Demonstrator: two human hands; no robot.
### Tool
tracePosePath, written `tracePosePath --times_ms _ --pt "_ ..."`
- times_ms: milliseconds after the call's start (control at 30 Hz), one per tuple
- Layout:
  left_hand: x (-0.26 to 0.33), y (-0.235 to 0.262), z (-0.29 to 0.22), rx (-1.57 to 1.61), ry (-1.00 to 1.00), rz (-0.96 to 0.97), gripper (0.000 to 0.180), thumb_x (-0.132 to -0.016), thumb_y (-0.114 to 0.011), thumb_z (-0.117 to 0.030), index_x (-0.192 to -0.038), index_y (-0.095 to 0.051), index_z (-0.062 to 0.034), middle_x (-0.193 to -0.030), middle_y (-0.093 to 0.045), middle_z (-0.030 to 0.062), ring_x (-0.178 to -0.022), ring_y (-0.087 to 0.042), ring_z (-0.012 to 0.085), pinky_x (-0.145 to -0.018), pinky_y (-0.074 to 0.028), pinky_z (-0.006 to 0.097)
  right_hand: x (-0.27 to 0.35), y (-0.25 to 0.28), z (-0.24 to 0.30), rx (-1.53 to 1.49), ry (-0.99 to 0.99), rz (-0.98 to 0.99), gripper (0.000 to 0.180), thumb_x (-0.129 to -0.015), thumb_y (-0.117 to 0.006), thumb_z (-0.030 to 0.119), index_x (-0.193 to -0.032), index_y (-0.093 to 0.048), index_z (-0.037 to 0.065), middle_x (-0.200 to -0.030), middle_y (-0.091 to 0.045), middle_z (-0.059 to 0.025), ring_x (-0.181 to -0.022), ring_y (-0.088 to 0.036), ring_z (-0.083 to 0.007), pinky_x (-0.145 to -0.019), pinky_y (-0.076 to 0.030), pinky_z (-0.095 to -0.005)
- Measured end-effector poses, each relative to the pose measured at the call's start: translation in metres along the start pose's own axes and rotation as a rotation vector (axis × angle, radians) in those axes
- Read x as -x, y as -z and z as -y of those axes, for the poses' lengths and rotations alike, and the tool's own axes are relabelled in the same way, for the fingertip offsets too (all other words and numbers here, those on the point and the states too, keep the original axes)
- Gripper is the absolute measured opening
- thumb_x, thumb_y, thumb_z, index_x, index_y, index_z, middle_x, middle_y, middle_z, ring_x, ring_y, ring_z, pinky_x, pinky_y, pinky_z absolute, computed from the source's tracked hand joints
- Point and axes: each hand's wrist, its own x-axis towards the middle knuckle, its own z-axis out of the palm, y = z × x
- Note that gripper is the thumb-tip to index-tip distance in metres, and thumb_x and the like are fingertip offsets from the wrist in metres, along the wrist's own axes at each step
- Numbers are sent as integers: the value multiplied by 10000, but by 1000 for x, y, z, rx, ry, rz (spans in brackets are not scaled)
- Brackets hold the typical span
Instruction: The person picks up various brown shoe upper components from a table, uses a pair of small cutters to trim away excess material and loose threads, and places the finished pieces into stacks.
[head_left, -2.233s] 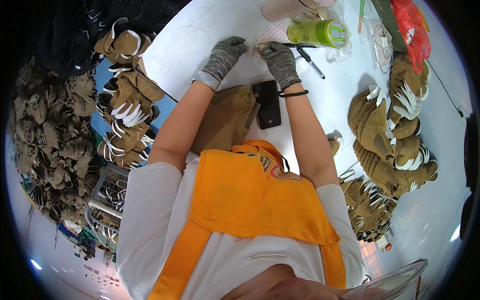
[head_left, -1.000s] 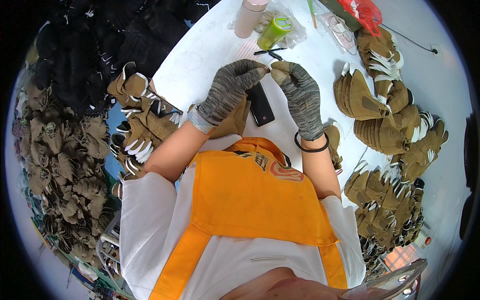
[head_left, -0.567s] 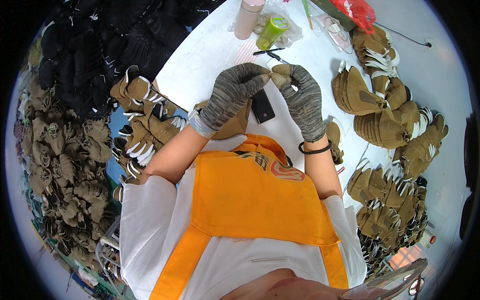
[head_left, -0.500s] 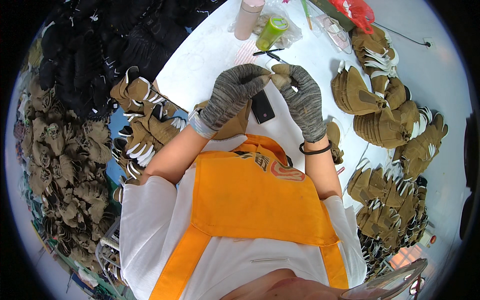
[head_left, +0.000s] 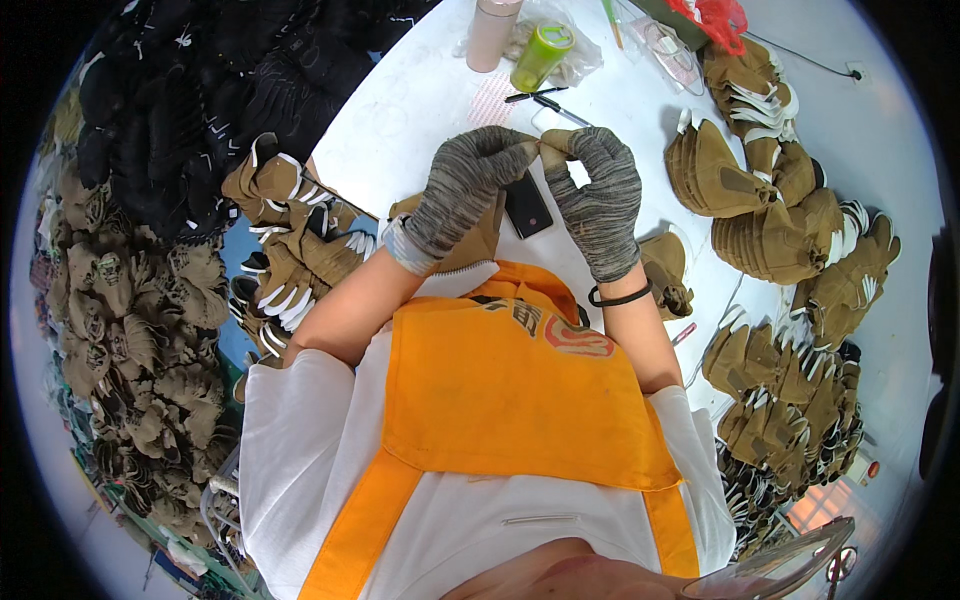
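Note:
Over the white table (head_left: 400, 110), my left hand (head_left: 465, 190) and my right hand (head_left: 602, 195) meet at the fingertips, both in grey knitted gloves. Each is closed in a pinch; whatever lies between the fingers is too small to make out. A brown fabric shoe upper (head_left: 478, 243) with a pale edge is partly hidden below my left hand. Between the hands a black phone (head_left: 527, 207) lies on the table. Another brown upper (head_left: 664, 268) with white lining sits beside my right wrist.
Stacked brown uppers (head_left: 715, 175) line the table's right side; more (head_left: 300, 255) stand at its left. Heaps of black uppers (head_left: 200, 110) and brown uppers (head_left: 130, 350) fill the far left. A pink bottle (head_left: 493, 35), green can (head_left: 543, 58), pens (head_left: 545, 98) and red bag (head_left: 715, 20) are at the back.
My right thumb and forefinger have bowed apart, leaving a wider gap behind the pinch. My right wrist has shifted slightly left, showing more of the upper beside it. The fingertips stay together.

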Motion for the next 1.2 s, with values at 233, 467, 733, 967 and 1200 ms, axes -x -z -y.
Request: tracePosePath --times_ms 233,467,733,967,1200 --pt "-7 10 -7 -100 -117 -45 355 -907 -606 -178 -1236 -578 -49 -954 -650 35 -861 -586 99 -819 -482 241 6 9 -12 -70 -64 -112 118 -772 -703 88 -882 -674 58 -807 -636 -88 -725 -618 -233 -698 -486 -324" --pt "-58 79 68 -686 180 230 403 -890 -616 -157 -1280 -543 -83 -1212 -599 109 -1082 -564 204 -973 -425 293 37 22 -37 -523 -643 -30 112 -825 -696 94 -918 -674 35 -824 -651 -31 -739 -567 -109 -708 -470 -250" --pt "-89 57 91 -1285 158 544 465 -734 -761 -281 -1135 -639 -79 -1087 -643 124 -1033 -584 261 -945 -438 326 54 26 -42 -556 -664 84 145 -860 -665 115 -980 -669 34 -894 -657 -35 -778 -545 -107 -745 -464 -246" --pt "-65 50 66 -1174 -71 599 337 -741 -753 -219 -1022 -665 -56 -1068 -615 117 -1007 -571 267 -910 -443 337 63 29 -49 -542 -749 91 151 -866 -657 121 -981 -665 23 -890 -659 -31 -795 -571 -99 -738 -474 -239" --pt "-32 59 40 -318 164 356 540 -887 -622 -357 -1311 -505 -43 -1260 -559 115 -1146 -514 171 -1031 -374 305 75 4 -54 -729 -822 187 168 -886 -625 130 -1002 -662 14 -877 -663 -32 -796 -584 -98 -739 -475 -225"
